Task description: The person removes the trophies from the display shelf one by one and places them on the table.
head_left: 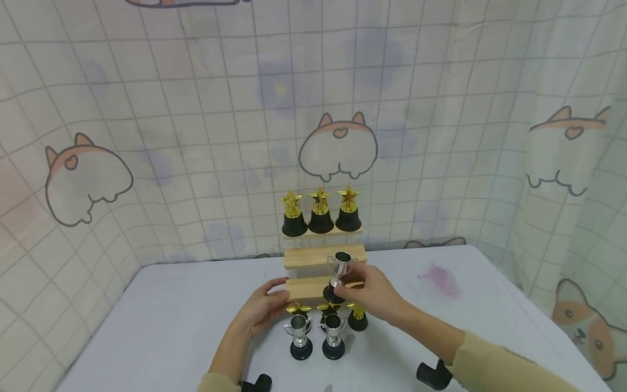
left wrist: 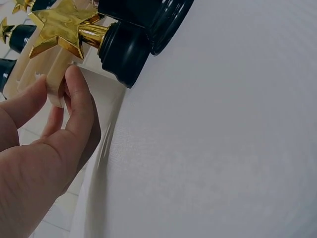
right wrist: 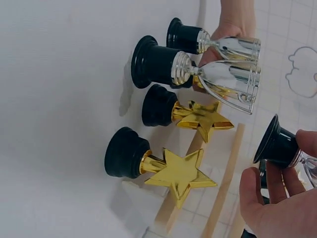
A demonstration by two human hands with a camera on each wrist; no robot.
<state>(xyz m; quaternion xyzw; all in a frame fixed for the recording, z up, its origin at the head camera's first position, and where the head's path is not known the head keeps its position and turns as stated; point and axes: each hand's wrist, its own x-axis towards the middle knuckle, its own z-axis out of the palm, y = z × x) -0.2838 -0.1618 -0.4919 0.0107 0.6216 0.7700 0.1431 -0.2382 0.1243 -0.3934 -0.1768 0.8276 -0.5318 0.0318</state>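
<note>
My right hand [head_left: 374, 291] holds a small silver trophy cup [head_left: 341, 265] by its black base, over the lowest step of a wooden tiered rack [head_left: 303, 288]. In the right wrist view, the thumb and fingers pinch that black base [right wrist: 277, 144]. My left hand [head_left: 262, 310] grips the left end of the lowest step; the left wrist view shows thumb and forefinger on either side of the wood [left wrist: 58, 79]. Two more silver trophy cups [head_left: 333, 337] stand on the table in front of the rack. Behind them are three gold star trophies [head_left: 358, 320], partly hidden.
On the rack's top step stand three gold star trophies [head_left: 320, 220] with black bases. The middle step [head_left: 308, 257] shows bare wood. A white cloth covers the table [head_left: 186, 316], and a patterned curtain [head_left: 220, 136] hangs close behind the rack.
</note>
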